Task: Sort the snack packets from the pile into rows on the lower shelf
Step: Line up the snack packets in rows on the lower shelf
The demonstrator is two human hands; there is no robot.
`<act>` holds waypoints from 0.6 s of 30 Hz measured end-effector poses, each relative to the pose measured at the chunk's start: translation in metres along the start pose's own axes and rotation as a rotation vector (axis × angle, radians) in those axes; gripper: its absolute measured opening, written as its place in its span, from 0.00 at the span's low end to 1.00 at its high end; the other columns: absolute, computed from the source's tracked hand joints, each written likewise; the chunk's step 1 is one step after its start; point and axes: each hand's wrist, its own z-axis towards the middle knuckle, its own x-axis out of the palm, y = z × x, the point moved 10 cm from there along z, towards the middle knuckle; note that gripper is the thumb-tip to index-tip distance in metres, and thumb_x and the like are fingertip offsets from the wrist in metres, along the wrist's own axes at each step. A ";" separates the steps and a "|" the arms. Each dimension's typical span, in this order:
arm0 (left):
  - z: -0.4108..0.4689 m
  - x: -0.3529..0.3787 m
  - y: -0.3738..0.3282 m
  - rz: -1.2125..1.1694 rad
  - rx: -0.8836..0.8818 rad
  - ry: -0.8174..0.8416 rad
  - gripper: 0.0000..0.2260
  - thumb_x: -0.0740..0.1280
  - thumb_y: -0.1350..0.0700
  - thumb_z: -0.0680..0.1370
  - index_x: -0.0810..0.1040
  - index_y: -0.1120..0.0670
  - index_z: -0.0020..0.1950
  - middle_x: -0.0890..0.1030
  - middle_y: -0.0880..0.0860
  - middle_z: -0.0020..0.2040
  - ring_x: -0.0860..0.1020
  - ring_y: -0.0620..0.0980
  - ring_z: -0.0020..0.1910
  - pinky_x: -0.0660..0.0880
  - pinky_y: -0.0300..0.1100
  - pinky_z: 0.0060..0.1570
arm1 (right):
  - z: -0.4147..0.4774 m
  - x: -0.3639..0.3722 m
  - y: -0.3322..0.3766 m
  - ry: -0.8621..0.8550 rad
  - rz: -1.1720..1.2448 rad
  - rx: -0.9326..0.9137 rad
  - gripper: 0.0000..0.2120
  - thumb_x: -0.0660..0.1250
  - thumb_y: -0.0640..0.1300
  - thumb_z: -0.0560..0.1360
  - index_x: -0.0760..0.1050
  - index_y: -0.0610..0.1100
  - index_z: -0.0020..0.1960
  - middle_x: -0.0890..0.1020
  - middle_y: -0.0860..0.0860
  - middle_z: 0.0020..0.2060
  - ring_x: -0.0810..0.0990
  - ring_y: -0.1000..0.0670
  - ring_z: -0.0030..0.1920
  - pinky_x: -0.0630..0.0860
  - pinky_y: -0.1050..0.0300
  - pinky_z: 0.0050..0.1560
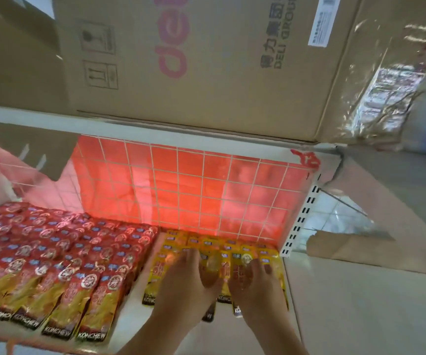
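Note:
Red snack packets [53, 254] lie in several overlapping rows across the left of the lower shelf [132, 319]. Yellow snack packets [222, 249] lie in rows at the right end of the shelf. My left hand [183, 280] rests flat on the yellow packets with straight fingers. Beside it, my right hand [255, 285] lies flat on the yellow packets further right, fingers spread. The packets under both palms are hidden. A strip of bare shelf separates the red rows from the yellow ones.
A wire grid [201, 188] with a red sheet behind it backs the shelf. A large cardboard box [194, 60] stands on the shelf above. A perforated white upright [301, 221] bounds the right end. Tiled floor [360, 303] and a cardboard scrap [345, 244] lie to the right.

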 end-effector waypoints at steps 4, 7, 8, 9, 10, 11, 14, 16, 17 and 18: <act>0.011 0.028 0.010 0.110 -0.009 0.066 0.29 0.65 0.26 0.73 0.64 0.45 0.62 0.70 0.45 0.49 0.76 0.48 0.45 0.72 0.43 0.40 | -0.002 0.025 -0.020 0.045 -0.063 0.122 0.20 0.70 0.63 0.72 0.73 0.53 0.57 0.74 0.50 0.59 0.78 0.46 0.55 0.73 0.55 0.45; 0.019 0.041 0.018 0.174 0.008 0.092 0.35 0.64 0.25 0.73 0.61 0.46 0.69 0.71 0.48 0.54 0.77 0.50 0.51 0.67 0.42 0.41 | 0.001 0.038 -0.025 0.051 -0.118 0.161 0.21 0.69 0.65 0.72 0.74 0.52 0.57 0.73 0.50 0.57 0.77 0.45 0.54 0.71 0.55 0.44; 0.021 0.044 0.020 0.179 0.005 0.098 0.35 0.65 0.26 0.73 0.61 0.47 0.70 0.73 0.49 0.56 0.78 0.51 0.52 0.67 0.42 0.42 | 0.002 0.040 -0.024 0.047 -0.130 0.160 0.22 0.68 0.66 0.73 0.74 0.52 0.57 0.73 0.51 0.56 0.76 0.45 0.53 0.71 0.55 0.43; 0.023 0.046 0.021 0.175 -0.002 0.101 0.35 0.66 0.27 0.73 0.61 0.47 0.70 0.74 0.50 0.56 0.78 0.51 0.53 0.67 0.42 0.42 | 0.004 0.042 -0.023 0.047 -0.138 0.153 0.22 0.68 0.66 0.73 0.74 0.52 0.57 0.72 0.51 0.54 0.76 0.46 0.52 0.72 0.55 0.43; 0.026 0.048 0.023 0.163 -0.015 0.104 0.35 0.67 0.28 0.73 0.61 0.47 0.70 0.74 0.49 0.56 0.78 0.51 0.53 0.67 0.42 0.42 | 0.005 0.046 -0.023 0.051 -0.142 0.143 0.22 0.67 0.66 0.73 0.74 0.51 0.56 0.72 0.51 0.53 0.76 0.46 0.50 0.74 0.55 0.42; 0.028 0.049 0.024 0.156 -0.027 0.105 0.35 0.68 0.29 0.73 0.61 0.47 0.70 0.75 0.49 0.56 0.78 0.50 0.53 0.68 0.42 0.42 | 0.005 0.048 -0.022 0.053 -0.147 0.130 0.21 0.67 0.66 0.74 0.73 0.51 0.56 0.72 0.51 0.53 0.77 0.47 0.49 0.75 0.55 0.42; 0.032 0.054 0.025 0.169 -0.040 0.114 0.34 0.70 0.31 0.73 0.61 0.46 0.69 0.76 0.49 0.58 0.79 0.50 0.54 0.75 0.43 0.44 | 0.007 0.053 -0.023 0.060 -0.165 0.106 0.20 0.67 0.64 0.74 0.73 0.51 0.57 0.73 0.51 0.54 0.78 0.46 0.48 0.73 0.56 0.41; 0.033 0.056 0.025 0.163 -0.042 0.123 0.33 0.72 0.33 0.74 0.62 0.46 0.70 0.76 0.49 0.59 0.79 0.50 0.55 0.76 0.44 0.48 | 0.008 0.057 -0.023 0.076 -0.187 0.101 0.21 0.68 0.64 0.74 0.73 0.51 0.59 0.73 0.50 0.55 0.78 0.46 0.50 0.72 0.56 0.41; 0.035 0.058 0.025 0.157 -0.045 0.130 0.32 0.73 0.36 0.75 0.62 0.47 0.70 0.75 0.49 0.60 0.79 0.50 0.56 0.76 0.43 0.48 | 0.009 0.059 -0.023 0.080 -0.194 0.096 0.21 0.68 0.63 0.74 0.73 0.51 0.59 0.73 0.50 0.54 0.78 0.46 0.50 0.72 0.56 0.41; 0.036 0.059 0.026 0.156 -0.049 0.134 0.31 0.73 0.39 0.76 0.63 0.47 0.71 0.75 0.49 0.61 0.79 0.50 0.56 0.76 0.42 0.49 | 0.010 0.059 -0.022 0.082 -0.199 0.092 0.21 0.68 0.63 0.74 0.74 0.51 0.59 0.74 0.51 0.54 0.78 0.46 0.50 0.71 0.57 0.41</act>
